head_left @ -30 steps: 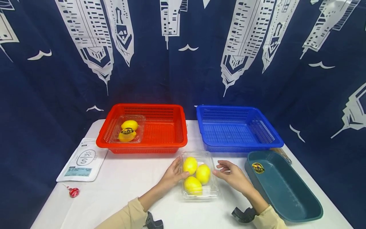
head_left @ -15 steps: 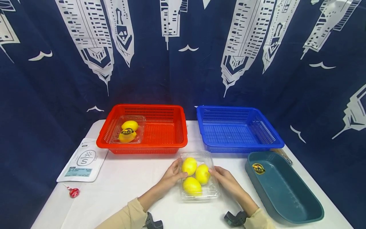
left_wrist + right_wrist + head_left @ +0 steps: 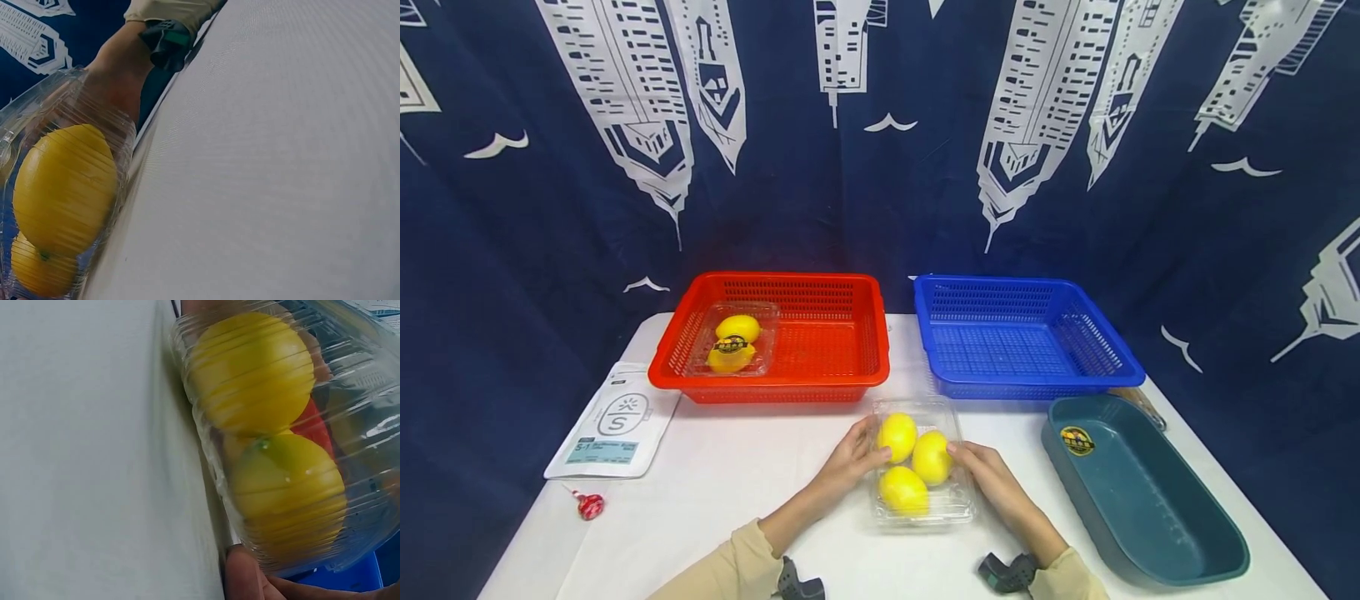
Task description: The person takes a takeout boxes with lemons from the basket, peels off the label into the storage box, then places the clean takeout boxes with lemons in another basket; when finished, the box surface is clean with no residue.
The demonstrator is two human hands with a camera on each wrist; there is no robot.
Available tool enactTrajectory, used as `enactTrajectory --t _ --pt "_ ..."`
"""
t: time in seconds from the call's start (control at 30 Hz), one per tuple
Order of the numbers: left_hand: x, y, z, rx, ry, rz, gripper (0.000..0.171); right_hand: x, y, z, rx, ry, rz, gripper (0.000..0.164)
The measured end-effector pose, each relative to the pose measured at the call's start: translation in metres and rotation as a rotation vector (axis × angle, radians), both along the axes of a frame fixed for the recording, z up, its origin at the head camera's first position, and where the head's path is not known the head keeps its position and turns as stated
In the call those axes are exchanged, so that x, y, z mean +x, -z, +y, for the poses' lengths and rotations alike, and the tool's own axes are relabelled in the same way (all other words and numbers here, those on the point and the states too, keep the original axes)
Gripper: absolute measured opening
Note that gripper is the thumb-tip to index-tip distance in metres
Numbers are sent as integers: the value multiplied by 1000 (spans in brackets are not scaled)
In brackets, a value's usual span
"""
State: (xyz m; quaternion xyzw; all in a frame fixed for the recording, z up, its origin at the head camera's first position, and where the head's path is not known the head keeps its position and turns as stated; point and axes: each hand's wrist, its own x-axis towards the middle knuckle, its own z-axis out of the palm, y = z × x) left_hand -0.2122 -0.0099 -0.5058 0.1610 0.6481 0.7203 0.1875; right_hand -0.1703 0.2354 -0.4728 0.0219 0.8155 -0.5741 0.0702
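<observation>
A clear plastic clamshell box (image 3: 951,502) holds three yellow lemons (image 3: 903,490) near the middle of the white table. My left hand (image 3: 848,463) grips its left side, thumb over the top edge. On the opposite side my right hand (image 3: 992,478) grips it too, thumb beside the right-hand lemon. In the right wrist view, fingers (image 3: 244,575) of that hand reach under the box's lower edge, and the lemons (image 3: 287,487) show through the ribbed wall. The left wrist view has the box's side close up, with two lemons (image 3: 65,187) behind the plastic.
Behind stands a red basket (image 3: 820,379) with another lemon box (image 3: 767,325) inside, and to its right a blue basket (image 3: 1030,387). A dark green tray (image 3: 1150,492) with a round sticker (image 3: 1077,441) lies right. At left are a white pouch (image 3: 617,417) and a red lollipop (image 3: 589,505).
My right hand has moved left from beside the box and taken hold of its right side. The left hand keeps its place; the box has shifted very slightly.
</observation>
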Motion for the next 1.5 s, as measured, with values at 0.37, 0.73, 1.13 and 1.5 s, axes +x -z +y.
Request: enactTrajectory --t 0.37,0.73,1.13,1.5 --pt "1 -3 7 -37 -1 17 82 4 0 9 28 42 21 54" --pt "1 -41 8 -403 -115 231 101 3 -4 7 39 31 8 62" --pt "-14 -109 32 -689 -11 657 76 5 -2 7 27 35 0 61" --pt "-65 -95 63 -740 22 632 97 0 6 4 4 21 12 60"
